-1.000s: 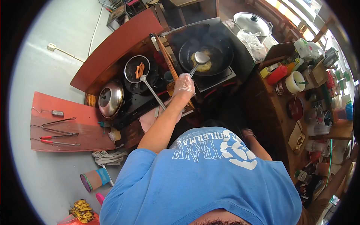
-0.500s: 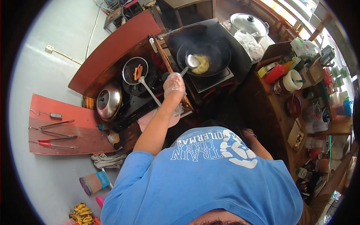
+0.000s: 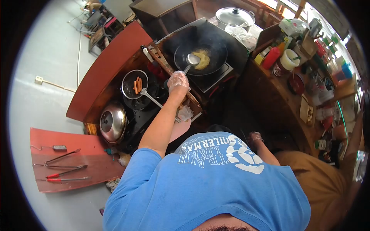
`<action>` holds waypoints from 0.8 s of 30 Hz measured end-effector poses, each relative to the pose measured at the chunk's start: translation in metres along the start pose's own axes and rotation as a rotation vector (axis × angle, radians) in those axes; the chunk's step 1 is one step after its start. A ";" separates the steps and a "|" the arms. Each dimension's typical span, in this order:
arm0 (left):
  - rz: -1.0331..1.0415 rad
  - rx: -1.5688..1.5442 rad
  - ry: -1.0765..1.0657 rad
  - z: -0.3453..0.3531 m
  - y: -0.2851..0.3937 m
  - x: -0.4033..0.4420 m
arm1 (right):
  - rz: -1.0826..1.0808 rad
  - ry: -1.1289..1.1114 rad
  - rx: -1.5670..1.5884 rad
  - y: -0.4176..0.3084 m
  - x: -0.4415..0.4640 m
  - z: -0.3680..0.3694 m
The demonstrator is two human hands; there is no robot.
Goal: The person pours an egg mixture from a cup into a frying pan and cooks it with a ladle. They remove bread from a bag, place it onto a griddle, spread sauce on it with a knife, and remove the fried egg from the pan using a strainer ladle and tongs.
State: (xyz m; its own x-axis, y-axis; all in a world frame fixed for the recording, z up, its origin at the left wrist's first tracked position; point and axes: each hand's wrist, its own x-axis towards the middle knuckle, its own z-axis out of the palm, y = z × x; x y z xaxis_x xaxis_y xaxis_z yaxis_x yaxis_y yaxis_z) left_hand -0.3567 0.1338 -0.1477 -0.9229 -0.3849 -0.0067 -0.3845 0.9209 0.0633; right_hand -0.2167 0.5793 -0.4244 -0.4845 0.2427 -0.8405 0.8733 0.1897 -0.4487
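Note:
My left hand (image 3: 178, 82), in a clear plastic glove, is closed around the handle of a metal ladle (image 3: 193, 59). The ladle's bowl rests against a yellow egg omelette (image 3: 203, 61) in a dark, steaming wok (image 3: 220, 57). My right hand (image 3: 255, 136), also gloved, hangs low beside my blue shirt, away from the wok; its fingers are too small and dark to make out. Left of my forearm, brown sausages (image 3: 137, 85) lie in a long-handled strainer (image 3: 123, 85) over another dark pan.
A lidded pot (image 3: 113, 122) stands at left, and a large lidded pot (image 3: 235, 17) behind the wok. Tongs (image 3: 67, 175) lie on a red board. Bottles and a white tub (image 3: 290, 59) crowd the right-hand counter. Close on my right is another person in brown clothing (image 3: 314, 173).
The ladle bowl has moved from the omelette's top to its left side. My view has shifted, and the person in brown shows more at lower right.

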 end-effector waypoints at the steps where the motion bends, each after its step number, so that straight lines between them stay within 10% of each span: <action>1: 0.018 0.012 -0.012 -0.002 -0.002 0.001 | 0.000 0.007 0.058 0.012 -0.004 0.003; 12: 0.155 -0.134 0.221 0.014 -0.050 0.022 | -0.076 0.112 0.466 0.100 -0.052 0.049; 24: 0.249 -0.219 0.238 0.008 -0.067 0.014 | -0.185 0.033 0.363 0.000 -0.044 0.072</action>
State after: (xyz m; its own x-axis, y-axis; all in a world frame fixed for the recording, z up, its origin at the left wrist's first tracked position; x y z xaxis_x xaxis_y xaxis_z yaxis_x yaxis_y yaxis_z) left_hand -0.3438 0.0670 -0.1603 -0.9476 -0.1784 0.2651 -0.1128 0.9630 0.2447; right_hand -0.1917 0.5000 -0.4097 -0.6314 0.2678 -0.7277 0.7292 -0.1140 -0.6747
